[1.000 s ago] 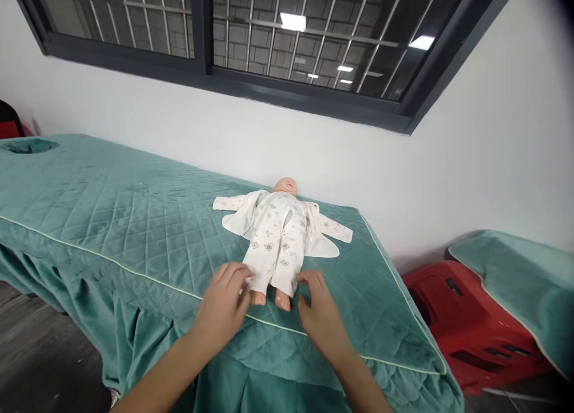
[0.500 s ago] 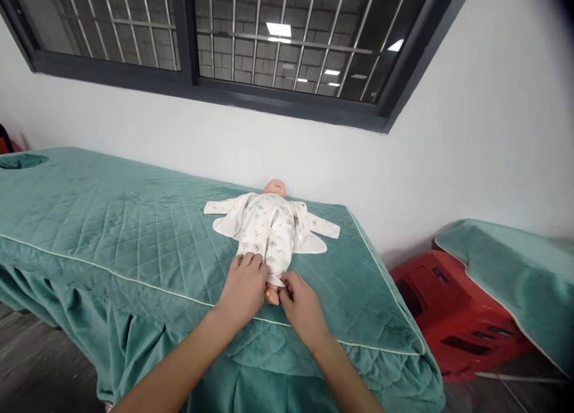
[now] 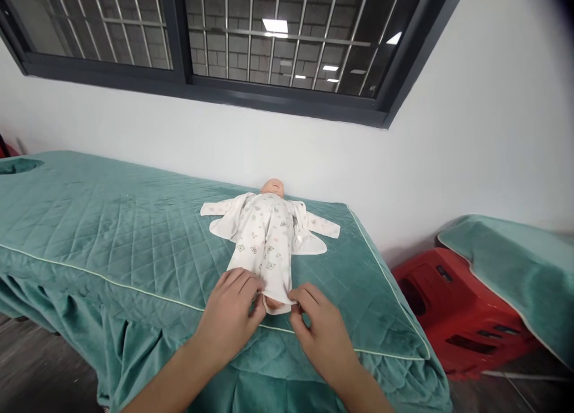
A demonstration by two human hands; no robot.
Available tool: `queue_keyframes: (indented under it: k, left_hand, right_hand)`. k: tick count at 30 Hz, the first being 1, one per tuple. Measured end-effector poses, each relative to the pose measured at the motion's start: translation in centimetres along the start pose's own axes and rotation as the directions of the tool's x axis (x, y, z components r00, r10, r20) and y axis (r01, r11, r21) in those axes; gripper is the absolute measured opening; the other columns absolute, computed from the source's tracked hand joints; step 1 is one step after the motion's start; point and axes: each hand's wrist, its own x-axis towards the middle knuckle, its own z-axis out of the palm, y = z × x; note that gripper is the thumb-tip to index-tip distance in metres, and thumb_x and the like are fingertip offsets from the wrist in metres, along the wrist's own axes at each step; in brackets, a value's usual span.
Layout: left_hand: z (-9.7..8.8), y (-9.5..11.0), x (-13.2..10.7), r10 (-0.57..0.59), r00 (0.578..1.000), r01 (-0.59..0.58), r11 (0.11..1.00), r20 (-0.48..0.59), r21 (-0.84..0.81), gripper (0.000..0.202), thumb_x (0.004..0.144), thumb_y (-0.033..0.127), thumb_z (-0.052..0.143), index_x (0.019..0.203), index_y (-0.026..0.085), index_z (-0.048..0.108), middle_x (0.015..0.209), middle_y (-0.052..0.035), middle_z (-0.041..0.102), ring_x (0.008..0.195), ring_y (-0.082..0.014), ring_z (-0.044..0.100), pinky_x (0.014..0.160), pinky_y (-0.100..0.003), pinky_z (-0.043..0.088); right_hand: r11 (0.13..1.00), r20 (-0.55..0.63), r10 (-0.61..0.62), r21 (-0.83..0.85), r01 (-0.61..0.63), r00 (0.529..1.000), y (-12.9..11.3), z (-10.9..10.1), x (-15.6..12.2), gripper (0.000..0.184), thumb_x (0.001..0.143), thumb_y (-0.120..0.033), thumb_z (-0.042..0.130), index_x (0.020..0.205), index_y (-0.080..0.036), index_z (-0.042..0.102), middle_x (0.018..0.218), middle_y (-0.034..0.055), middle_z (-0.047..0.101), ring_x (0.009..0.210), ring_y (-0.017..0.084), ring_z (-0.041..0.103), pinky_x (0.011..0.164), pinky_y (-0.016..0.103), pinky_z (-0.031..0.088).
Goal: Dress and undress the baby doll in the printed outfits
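Observation:
A baby doll [image 3: 272, 187] lies on its back on the green quilted bed, its head toward the wall. It wears a white printed top [image 3: 323, 225] spread open at the sides, and white printed baby trousers [image 3: 264, 236]. My left hand [image 3: 233, 308] pinches the trouser hem on the left of the leg opening. On the opening's right side, my right hand [image 3: 316, 323] grips the same hem between thumb and fingers. A bit of the doll's foot [image 3: 273, 303] shows inside the opening; the other foot is hidden.
The green quilted bed cover [image 3: 134, 222] has a piped edge and a hanging skirt, with a face hole [image 3: 20, 165] at far left. Red plastic stools [image 3: 457, 317] stand to the right beside another green-covered surface [image 3: 515, 263]. A barred window [image 3: 287, 48] is above.
The trouser hem has been drawn toward me and stretched wider, covering most of the foot that showed before. Both hands have moved nearer, and the right hand slightly outward.

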Motion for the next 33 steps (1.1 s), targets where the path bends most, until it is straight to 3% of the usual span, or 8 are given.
queue_keyframes:
  k: [7,12,15,19,24,28,33]
  left_hand:
    - [0.9,-2.5,-1.8,0.092,0.995,-0.091,0.995,0.028,-0.038,0.014,0.090,0.009,0.046,0.092,0.019,0.056,0.091,-0.0036,0.061,0.092,-0.0206,0.054,0.085,-0.038,0.043]
    - [0.0,-5.8,-1.4,-0.126,0.988,0.115,0.986,-0.090,-0.118,0.016,0.096,0.022,0.045,0.107,0.019,0.056,0.111,-0.0081,0.060,0.106,-0.0224,0.054,0.090,-0.038,0.045]
    - [-0.1,-6.7,-1.5,-0.209,0.977,0.211,0.960,0.031,-0.185,0.022,0.096,0.034,0.049,0.113,0.021,0.056,0.114,-0.0077,0.058,0.105,-0.0220,0.055,0.089,-0.038,0.047]
    - [0.5,-6.7,-2.6,-0.158,0.974,0.192,0.958,0.164,-0.215,0.031,0.091,0.039,0.059,0.119,0.025,0.054,0.121,-0.0069,0.056,0.112,-0.0230,0.053,0.094,-0.039,0.047]
    - [1.1,-6.1,-2.9,-0.144,0.966,0.189,0.960,0.216,-0.208,0.030,0.087,0.029,0.064,0.115,0.024,0.055,0.116,-0.0067,0.056,0.107,-0.0234,0.053,0.091,-0.040,0.046]
    - [1.1,-5.3,-2.0,-0.159,0.964,0.189,0.974,0.213,-0.128,0.013,0.090,0.028,0.056,0.102,0.022,0.058,0.102,-0.0049,0.059,0.096,-0.0231,0.054,0.084,-0.040,0.046]
    - [1.4,-5.3,-2.2,-0.151,0.977,0.160,0.986,0.152,-0.045,0.008,0.088,0.026,0.055,0.093,0.021,0.057,0.098,-0.0048,0.059,0.092,-0.0240,0.053,0.082,-0.041,0.043]
  right_hand:
    - [0.995,0.180,0.096,-0.014,-0.095,0.979,1.3,1.6,-1.2,0.016,0.092,-0.014,0.044,0.099,-0.023,0.055,0.093,0.0018,0.060,0.083,0.017,0.057,0.072,0.028,0.044]
    - [0.984,0.148,0.155,0.069,-0.167,0.977,3.0,1.5,-0.5,0.016,0.093,-0.017,0.044,0.103,-0.024,0.054,0.093,0.0012,0.062,0.082,0.017,0.059,0.074,0.029,0.046]
    - [0.984,0.073,0.134,0.108,-0.142,0.988,3.2,1.7,0.3,0.015,0.093,-0.017,0.045,0.103,-0.022,0.055,0.096,0.0035,0.062,0.086,0.018,0.061,0.078,0.031,0.049]
    - [0.995,-0.038,0.001,0.103,0.003,0.999,1.8,2.3,0.8,0.016,0.095,-0.019,0.046,0.107,-0.022,0.056,0.109,0.0082,0.061,0.103,0.021,0.058,0.089,0.035,0.049]
    - [0.985,0.070,-0.170,-0.028,0.172,0.983,-1.2,3.4,1.7,0.031,0.089,-0.012,0.050,0.118,-0.023,0.056,0.135,0.0083,0.052,0.129,0.025,0.042,0.107,0.044,0.041]
    - [0.979,0.147,-0.165,-0.097,0.181,0.975,-2.7,5.0,3.0,0.050,0.081,-0.007,0.052,0.129,-0.021,0.052,0.145,0.0064,0.047,0.139,0.026,0.034,0.118,0.053,0.024]
    - [0.976,0.064,-0.067,-0.202,0.079,0.996,-2.7,7.1,4.0,0.035,0.082,-0.011,0.055,0.116,-0.017,0.059,0.140,0.0106,0.053,0.136,0.028,0.038,0.117,0.055,0.023]
